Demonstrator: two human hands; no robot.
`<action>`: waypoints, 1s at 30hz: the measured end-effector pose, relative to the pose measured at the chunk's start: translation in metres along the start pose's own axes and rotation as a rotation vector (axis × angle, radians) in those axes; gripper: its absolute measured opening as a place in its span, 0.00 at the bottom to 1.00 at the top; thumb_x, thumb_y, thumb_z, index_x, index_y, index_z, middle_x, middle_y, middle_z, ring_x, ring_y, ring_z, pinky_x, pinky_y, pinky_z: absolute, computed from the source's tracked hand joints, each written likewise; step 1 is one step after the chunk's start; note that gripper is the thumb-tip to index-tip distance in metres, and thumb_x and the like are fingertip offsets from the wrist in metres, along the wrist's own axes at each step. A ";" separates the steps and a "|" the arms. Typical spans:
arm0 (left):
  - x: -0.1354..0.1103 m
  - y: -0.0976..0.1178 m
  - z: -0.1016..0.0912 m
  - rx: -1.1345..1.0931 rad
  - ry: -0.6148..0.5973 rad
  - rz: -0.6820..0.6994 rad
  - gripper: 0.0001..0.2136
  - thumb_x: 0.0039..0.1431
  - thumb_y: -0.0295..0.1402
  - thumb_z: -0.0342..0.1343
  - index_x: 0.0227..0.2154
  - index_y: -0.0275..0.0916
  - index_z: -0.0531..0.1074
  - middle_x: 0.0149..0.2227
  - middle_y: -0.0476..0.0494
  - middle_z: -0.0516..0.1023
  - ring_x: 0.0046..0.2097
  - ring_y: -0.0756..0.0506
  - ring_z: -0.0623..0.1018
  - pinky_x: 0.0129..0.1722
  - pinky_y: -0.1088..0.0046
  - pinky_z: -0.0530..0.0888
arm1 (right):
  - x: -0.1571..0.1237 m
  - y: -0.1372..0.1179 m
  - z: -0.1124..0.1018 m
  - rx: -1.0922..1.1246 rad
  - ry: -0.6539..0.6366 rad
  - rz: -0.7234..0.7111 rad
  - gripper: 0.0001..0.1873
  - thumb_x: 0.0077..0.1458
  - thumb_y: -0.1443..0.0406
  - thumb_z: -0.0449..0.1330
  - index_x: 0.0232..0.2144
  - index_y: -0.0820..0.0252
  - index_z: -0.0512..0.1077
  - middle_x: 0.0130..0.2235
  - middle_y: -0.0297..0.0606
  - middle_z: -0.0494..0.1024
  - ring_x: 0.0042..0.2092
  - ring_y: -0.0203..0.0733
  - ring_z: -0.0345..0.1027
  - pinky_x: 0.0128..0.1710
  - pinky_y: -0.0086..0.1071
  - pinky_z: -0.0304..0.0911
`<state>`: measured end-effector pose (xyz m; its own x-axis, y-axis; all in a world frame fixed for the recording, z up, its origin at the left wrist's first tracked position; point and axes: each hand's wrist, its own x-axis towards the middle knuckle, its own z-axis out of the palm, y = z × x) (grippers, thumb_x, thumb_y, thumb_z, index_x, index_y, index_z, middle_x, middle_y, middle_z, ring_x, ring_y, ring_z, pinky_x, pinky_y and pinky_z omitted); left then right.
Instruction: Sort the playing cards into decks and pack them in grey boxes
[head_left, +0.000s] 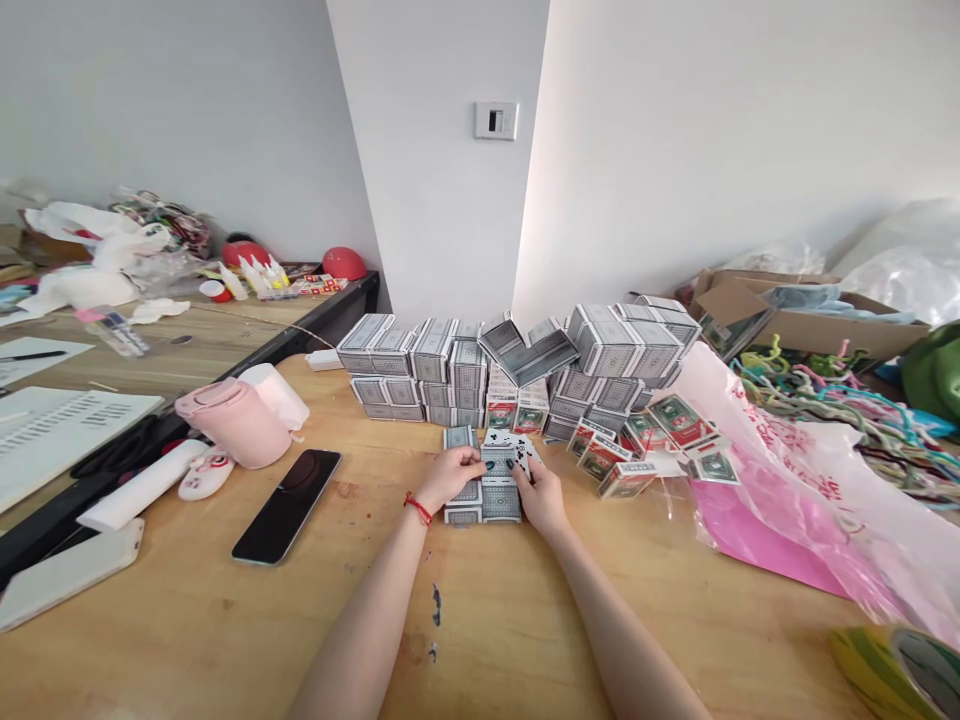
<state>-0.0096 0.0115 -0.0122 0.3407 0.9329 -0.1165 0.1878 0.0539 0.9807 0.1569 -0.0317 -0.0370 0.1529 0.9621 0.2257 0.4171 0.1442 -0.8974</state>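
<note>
Though partly covered, cards [499, 477] between left hand [452, 477] and right hand [544, 496] — pinch unclear.

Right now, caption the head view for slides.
Left hand and right hand on playing cards, stacked card-patterned blocks behind, on a wooden table.

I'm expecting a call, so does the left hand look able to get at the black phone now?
Probably yes: the phone lies left of the left hand with nothing standing between them on the tabletop, though that hand would have to leave the cards.
</note>
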 end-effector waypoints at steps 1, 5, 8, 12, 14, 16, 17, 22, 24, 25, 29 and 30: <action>0.000 0.001 -0.001 0.006 -0.011 -0.022 0.08 0.42 0.35 0.56 0.20 0.35 0.67 0.20 0.52 0.68 0.25 0.52 0.68 0.25 0.79 0.64 | 0.000 0.000 -0.001 0.006 -0.009 0.009 0.17 0.50 0.54 0.50 0.20 0.59 0.65 0.20 0.32 0.67 0.25 0.38 0.58 0.25 0.28 0.54; -0.004 0.007 -0.009 -0.087 -0.141 -0.157 0.09 0.43 0.36 0.57 0.19 0.34 0.69 0.21 0.50 0.71 0.25 0.52 0.70 0.26 0.79 0.65 | 0.005 -0.001 -0.004 0.156 -0.091 0.069 0.18 0.48 0.52 0.52 0.21 0.60 0.66 0.23 0.34 0.69 0.27 0.39 0.60 0.26 0.28 0.56; -0.010 0.011 -0.016 -0.190 -0.247 -0.234 0.09 0.44 0.35 0.57 0.26 0.34 0.71 0.26 0.47 0.75 0.28 0.52 0.73 0.28 0.79 0.67 | 0.008 -0.001 -0.006 0.304 -0.156 0.119 0.18 0.45 0.51 0.54 0.25 0.62 0.67 0.25 0.34 0.71 0.29 0.39 0.62 0.29 0.29 0.58; -0.011 0.010 -0.012 -0.244 -0.223 -0.205 0.16 0.47 0.37 0.56 0.40 0.38 0.69 0.26 0.48 0.74 0.26 0.52 0.74 0.26 0.77 0.70 | 0.008 -0.001 -0.006 0.325 -0.211 0.144 0.17 0.45 0.52 0.55 0.23 0.62 0.66 0.23 0.33 0.69 0.27 0.37 0.60 0.27 0.28 0.56; -0.008 0.006 -0.005 -0.212 -0.127 -0.142 0.18 0.46 0.38 0.57 0.41 0.38 0.68 0.25 0.49 0.73 0.24 0.51 0.73 0.24 0.76 0.71 | 0.007 -0.001 -0.006 0.260 -0.213 0.128 0.16 0.46 0.53 0.54 0.22 0.61 0.65 0.23 0.32 0.68 0.26 0.37 0.59 0.27 0.28 0.55; -0.005 0.001 0.001 -0.158 -0.065 -0.096 0.18 0.46 0.41 0.56 0.39 0.37 0.69 0.24 0.50 0.72 0.22 0.51 0.72 0.22 0.75 0.71 | 0.006 -0.001 -0.005 0.207 -0.204 0.115 0.17 0.46 0.53 0.54 0.21 0.61 0.65 0.22 0.31 0.67 0.26 0.36 0.58 0.27 0.28 0.55; -0.003 -0.001 0.004 -0.146 -0.038 -0.085 0.17 0.47 0.42 0.55 0.37 0.36 0.69 0.23 0.50 0.71 0.22 0.51 0.72 0.22 0.74 0.71 | 0.006 -0.001 -0.005 0.190 -0.202 0.111 0.17 0.46 0.52 0.54 0.20 0.61 0.64 0.21 0.31 0.67 0.26 0.36 0.58 0.26 0.27 0.54; 0.000 -0.006 0.006 -0.154 -0.035 -0.098 0.19 0.46 0.47 0.54 0.33 0.35 0.69 0.22 0.50 0.71 0.23 0.49 0.72 0.22 0.72 0.72 | 0.006 -0.003 -0.005 0.173 -0.211 0.096 0.18 0.46 0.51 0.54 0.18 0.60 0.60 0.19 0.29 0.63 0.24 0.34 0.55 0.24 0.27 0.52; 0.000 -0.006 0.004 -0.178 -0.071 -0.112 0.19 0.44 0.47 0.55 0.32 0.35 0.69 0.24 0.50 0.71 0.24 0.49 0.73 0.24 0.72 0.72 | 0.005 -0.004 -0.006 0.194 -0.205 0.095 0.18 0.45 0.52 0.55 0.18 0.60 0.60 0.19 0.29 0.62 0.24 0.34 0.54 0.24 0.26 0.52; 0.000 -0.006 0.004 -0.183 -0.082 -0.114 0.19 0.44 0.47 0.56 0.32 0.35 0.69 0.24 0.49 0.71 0.24 0.49 0.73 0.24 0.72 0.71 | 0.006 -0.005 -0.007 0.220 -0.204 0.101 0.18 0.45 0.51 0.55 0.18 0.59 0.60 0.19 0.29 0.61 0.23 0.34 0.54 0.23 0.26 0.52; 0.000 -0.006 0.001 -0.121 -0.031 -0.049 0.18 0.44 0.47 0.55 0.28 0.35 0.68 0.22 0.50 0.70 0.25 0.49 0.71 0.26 0.74 0.69 | 0.007 -0.008 -0.006 0.524 -0.223 0.291 0.20 0.47 0.49 0.51 0.17 0.58 0.59 0.14 0.28 0.57 0.18 0.33 0.50 0.18 0.27 0.49; 0.000 -0.006 0.001 -0.094 -0.009 -0.022 0.18 0.44 0.47 0.55 0.27 0.35 0.68 0.22 0.50 0.70 0.25 0.50 0.70 0.26 0.75 0.68 | 0.007 -0.009 -0.005 0.623 -0.230 0.364 0.20 0.47 0.49 0.51 0.17 0.58 0.60 0.14 0.28 0.57 0.17 0.33 0.50 0.17 0.27 0.49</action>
<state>-0.0095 0.0112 -0.0179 0.3461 0.9279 -0.1389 0.1081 0.1076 0.9883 0.1587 -0.0275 -0.0255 -0.0353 0.9882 -0.1490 -0.2177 -0.1531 -0.9639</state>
